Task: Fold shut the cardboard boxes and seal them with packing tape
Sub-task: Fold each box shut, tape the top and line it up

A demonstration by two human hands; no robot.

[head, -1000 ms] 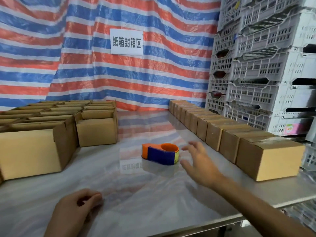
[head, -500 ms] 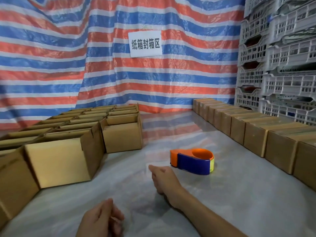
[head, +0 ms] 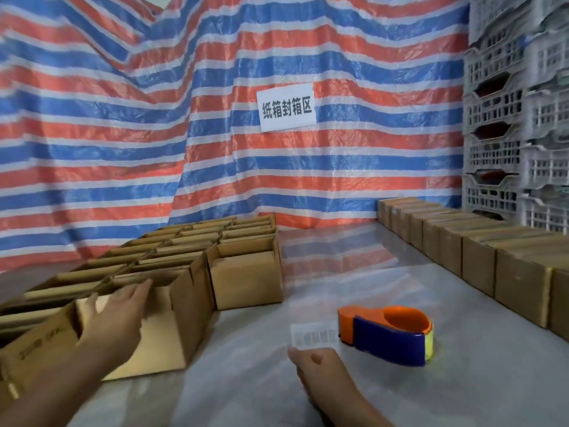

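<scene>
I find the left hand (head: 120,315) reaching over the nearest open box (head: 160,340) at the near left of the counter (head: 400,288), fingers (head: 141,291) straight and spread at its top edge; blur hides whether they touch. The right hand (head: 323,368) lies near centre, and I cannot tell whether its fingers are curled. The tape dispenser (head: 391,334) sits just right of it, apart from both hands. Closed boxes (head: 480,257) line the right side.
</scene>
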